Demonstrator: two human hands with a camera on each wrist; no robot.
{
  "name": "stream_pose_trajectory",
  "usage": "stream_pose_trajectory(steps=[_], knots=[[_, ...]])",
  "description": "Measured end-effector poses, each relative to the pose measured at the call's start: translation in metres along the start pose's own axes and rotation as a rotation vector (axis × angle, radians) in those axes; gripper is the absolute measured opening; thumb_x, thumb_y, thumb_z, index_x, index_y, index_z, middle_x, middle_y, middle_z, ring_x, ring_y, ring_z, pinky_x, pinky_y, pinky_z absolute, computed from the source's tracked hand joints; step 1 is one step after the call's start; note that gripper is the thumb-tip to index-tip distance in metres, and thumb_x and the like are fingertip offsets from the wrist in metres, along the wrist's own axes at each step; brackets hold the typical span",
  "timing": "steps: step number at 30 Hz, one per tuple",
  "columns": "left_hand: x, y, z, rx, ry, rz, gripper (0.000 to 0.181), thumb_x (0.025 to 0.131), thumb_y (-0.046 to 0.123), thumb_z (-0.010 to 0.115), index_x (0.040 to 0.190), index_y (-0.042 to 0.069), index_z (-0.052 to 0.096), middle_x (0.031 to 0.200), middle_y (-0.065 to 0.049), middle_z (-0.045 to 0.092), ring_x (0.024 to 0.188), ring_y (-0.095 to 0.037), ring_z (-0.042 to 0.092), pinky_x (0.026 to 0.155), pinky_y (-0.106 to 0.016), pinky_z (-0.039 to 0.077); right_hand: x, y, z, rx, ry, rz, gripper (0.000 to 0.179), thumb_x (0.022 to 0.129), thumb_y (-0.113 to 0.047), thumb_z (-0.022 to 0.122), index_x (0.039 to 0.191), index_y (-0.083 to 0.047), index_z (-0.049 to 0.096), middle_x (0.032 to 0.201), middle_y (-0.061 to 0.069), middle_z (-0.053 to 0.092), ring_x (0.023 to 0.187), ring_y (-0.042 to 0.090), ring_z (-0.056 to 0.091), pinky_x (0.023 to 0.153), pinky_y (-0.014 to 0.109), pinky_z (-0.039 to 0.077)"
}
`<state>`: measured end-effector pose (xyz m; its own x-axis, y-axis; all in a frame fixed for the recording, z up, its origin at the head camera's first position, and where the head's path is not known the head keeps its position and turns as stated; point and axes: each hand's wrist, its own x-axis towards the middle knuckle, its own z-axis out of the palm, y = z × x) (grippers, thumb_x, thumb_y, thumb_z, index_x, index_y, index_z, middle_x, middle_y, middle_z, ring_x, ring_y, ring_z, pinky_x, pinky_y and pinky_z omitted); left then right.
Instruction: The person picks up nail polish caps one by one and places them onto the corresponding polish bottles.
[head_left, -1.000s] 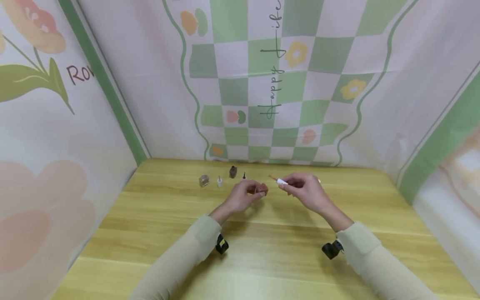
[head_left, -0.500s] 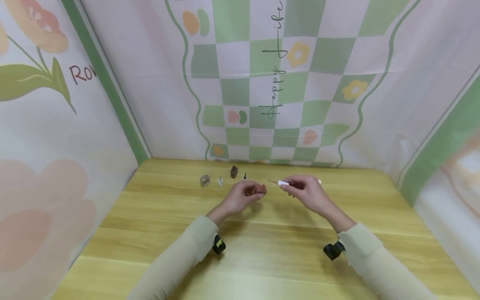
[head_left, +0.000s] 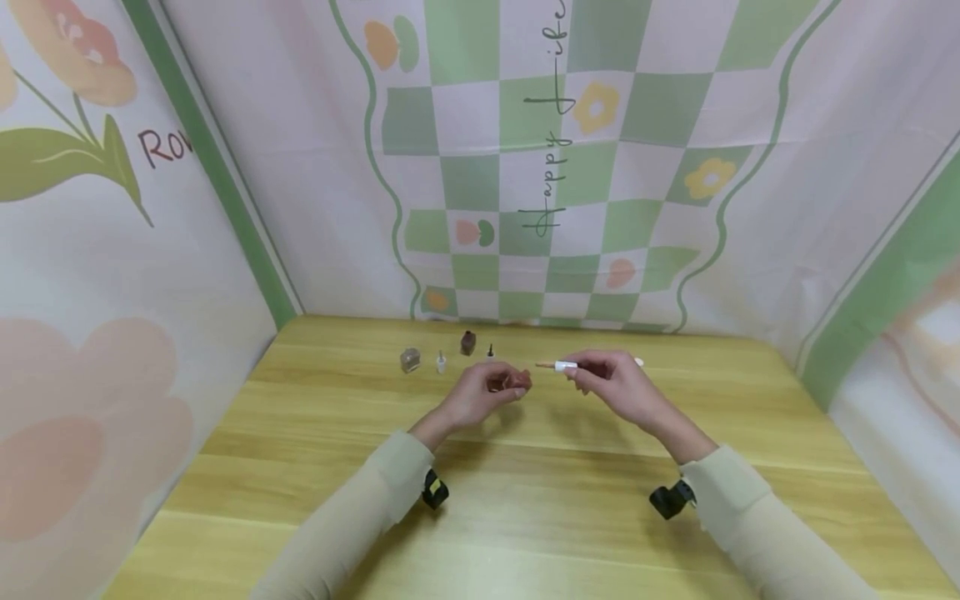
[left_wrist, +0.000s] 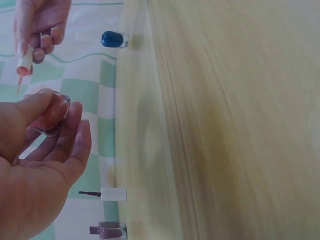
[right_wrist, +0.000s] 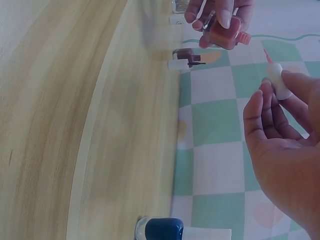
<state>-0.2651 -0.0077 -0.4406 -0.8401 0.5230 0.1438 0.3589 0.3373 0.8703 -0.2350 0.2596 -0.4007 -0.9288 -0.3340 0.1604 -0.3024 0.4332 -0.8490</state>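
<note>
Held up over the table in my left hand [head_left: 476, 396] is a small glass nail polish bottle [left_wrist: 52, 115] with reddish-brown polish, gripped between thumb and fingers. Its uncapped neck points toward the right hand in the right wrist view. My right hand [head_left: 617, 382] pinches the white cap of a nail polish brush [right_wrist: 278, 82] between thumb and fingers. The brush's reddish tip is directed at the bottle, with a small gap between them. My left hand partly covers a white cap with a dark brush [head_left: 491, 354] standing behind it.
Back left on the table [head_left: 525, 508] stand a greyish clear bottle [head_left: 410, 360], a white brush cap [head_left: 441, 364] and a dark purple bottle [head_left: 468, 342]. A dark blue bottle [right_wrist: 167, 229] with a white cap [right_wrist: 207, 234] beside it appears in the right wrist view.
The brush in my right hand has turned from slanting upward to nearly level. My left hand has shifted slightly left with the bottle, still gripping it.
</note>
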Motion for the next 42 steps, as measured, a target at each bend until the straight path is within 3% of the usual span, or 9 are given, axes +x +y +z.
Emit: stream_pose_trajectory(steps=[12,42], knots=[[-0.0033,-0.0002,-0.0019,-0.005,0.007,0.038,0.016,0.098,0.015,0.071,0.113,0.014,0.075,0.104,0.002,0.069,0.092,-0.011,0.063,0.081,-0.026,0.056,-0.0004,-0.0055,0.0012,0.034,0.005,0.021,0.019,0.101,-0.019,0.067,0.116,-0.006,0.068,0.095,0.012,0.069,0.080,0.022,0.066,0.068,0.031,0.058],[-0.0034,-0.0001,-0.0021,-0.003,-0.022,0.036,0.020,0.098,0.015,0.071,0.117,0.011,0.075,0.106,0.001,0.072,0.093,-0.010,0.065,0.084,-0.025,0.056,0.0033,-0.0080,0.0093,-0.001,-0.020,0.000,0.019,0.100,-0.018,0.069,0.114,-0.005,0.071,0.092,0.012,0.069,0.079,0.021,0.065,0.067,0.029,0.057]])
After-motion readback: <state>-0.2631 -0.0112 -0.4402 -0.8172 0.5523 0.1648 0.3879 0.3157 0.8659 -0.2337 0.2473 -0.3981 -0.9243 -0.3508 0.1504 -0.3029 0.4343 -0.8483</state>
